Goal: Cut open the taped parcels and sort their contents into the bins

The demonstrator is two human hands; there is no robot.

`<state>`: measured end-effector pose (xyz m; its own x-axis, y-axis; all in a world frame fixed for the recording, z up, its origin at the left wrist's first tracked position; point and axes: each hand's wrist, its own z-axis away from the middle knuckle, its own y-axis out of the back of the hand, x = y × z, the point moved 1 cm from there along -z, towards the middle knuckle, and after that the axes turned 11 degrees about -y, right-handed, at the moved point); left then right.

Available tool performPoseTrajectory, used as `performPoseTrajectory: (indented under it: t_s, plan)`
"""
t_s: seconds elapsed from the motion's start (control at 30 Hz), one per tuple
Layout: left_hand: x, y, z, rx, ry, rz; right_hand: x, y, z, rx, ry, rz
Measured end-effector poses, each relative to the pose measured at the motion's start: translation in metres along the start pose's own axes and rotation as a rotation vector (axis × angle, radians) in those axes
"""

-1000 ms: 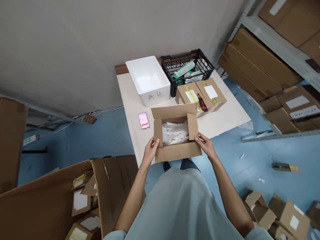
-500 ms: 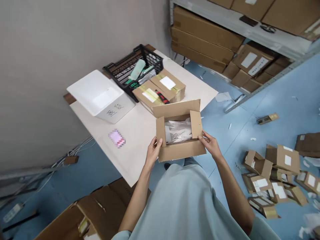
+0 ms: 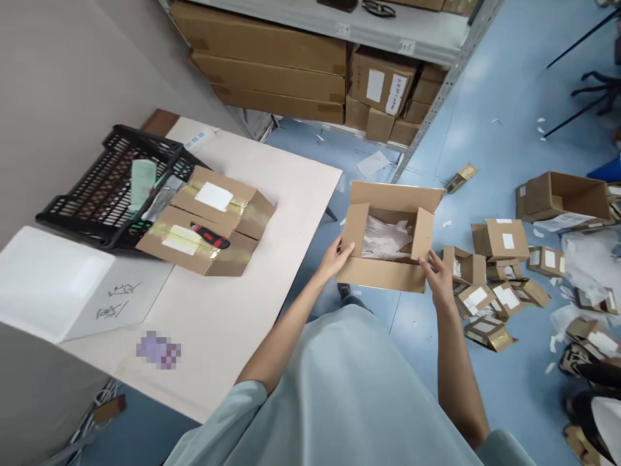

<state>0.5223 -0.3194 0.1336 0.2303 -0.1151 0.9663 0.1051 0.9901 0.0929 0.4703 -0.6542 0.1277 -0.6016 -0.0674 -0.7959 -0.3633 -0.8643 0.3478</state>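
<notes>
An open cardboard box (image 3: 383, 274) with its flaps spread is held up in front of me, over the floor beside the table. Crumpled white packing paper (image 3: 383, 238) lies inside it; whatever may be beneath the paper is hidden. My left hand (image 3: 334, 259) grips the box's left side, thumb on the flap. On the right side, my right hand (image 3: 437, 275) is closed on the edge near the front corner. To the left, a red and black utility knife (image 3: 209, 235) rests on two taped cardboard boxes (image 3: 242, 249) on the table.
The white table (image 3: 291, 194) carries a black plastic crate (image 3: 82, 207), a white bin (image 3: 130, 291) and a blurred purple item (image 3: 159, 350). A metal shelf (image 3: 427, 123) stands ahead. Opened boxes (image 3: 499, 239) and paper scraps litter the floor at right, near a person's shoe (image 3: 575, 357).
My view has turned to the right. The box, still in both hands, has moved from the table's edge to over the floor, away from the table.
</notes>
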Motion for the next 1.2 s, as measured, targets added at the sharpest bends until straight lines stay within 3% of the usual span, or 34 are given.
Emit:
performPoseTrajectory:
  t_s: [0.1,0.17,0.23,0.33,0.5,0.63,0.77,0.93,1.07,1.2]
  plan:
    - [-0.002,-0.029,-0.027,-0.087,0.122,-0.09,0.017,0.021,-0.03,0.141,-0.116,0.049]
    - [-0.007,-0.036,-0.032,-0.1,0.136,-0.12,0.027,0.024,-0.043,0.146,-0.154,0.098]
    - [-0.014,-0.032,-0.029,-0.106,0.129,-0.105,0.034,0.015,-0.052,0.088,-0.153,0.133]
    - [-0.025,-0.013,-0.016,-0.061,0.134,-0.069,0.032,-0.018,-0.06,-0.054,-0.12,0.177]
    - [-0.039,0.039,0.019,0.14,0.151,0.02,0.004,-0.109,-0.064,-0.346,0.004,0.314]
    - [-0.048,0.092,0.059,0.418,0.146,0.098,-0.025,-0.193,-0.05,-0.587,0.118,0.441]
    - [-0.063,0.148,0.109,0.722,0.14,0.158,-0.047,-0.277,-0.01,-0.84,0.223,0.59]
    - [-0.081,0.21,0.166,1.036,0.169,0.173,-0.064,-0.375,0.066,-1.065,0.382,0.653]
    - [-0.082,0.26,0.18,1.119,0.295,0.05,-0.085,-0.449,0.131,-1.101,0.674,0.742]
    - [-0.079,0.31,0.168,1.079,0.418,-0.063,-0.106,-0.514,0.183,-0.884,1.011,0.953]
